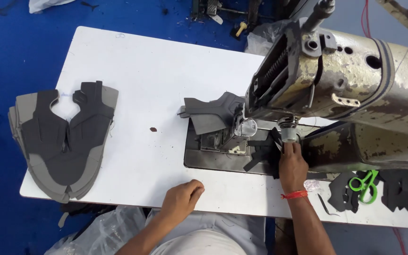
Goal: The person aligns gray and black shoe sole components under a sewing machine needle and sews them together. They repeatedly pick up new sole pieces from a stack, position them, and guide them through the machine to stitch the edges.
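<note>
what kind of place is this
Probably a shoe-stitching workshop: a worn industrial sewing machine on a white worktable, a stack of grey cut shoe-upper pieces, and green-handled scissors.

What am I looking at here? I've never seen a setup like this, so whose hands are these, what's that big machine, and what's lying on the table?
This one picture comes from a camera worn on a person's head, looking down at their own bare hands. They sit at a white table that carries a worn industrial sewing machine.

The right hand, with an orange thread round its wrist, reaches under the machine's head and touches a dark fabric piece near the needle; whether it grips it is hard to tell. The left hand rests loosely curled on the table edge, holding nothing.

At far left lies a stack of grey cut shoe-upper pieces. Another grey piece sits behind the needle. At right, green-handled scissors lie on more dark pieces.
</note>
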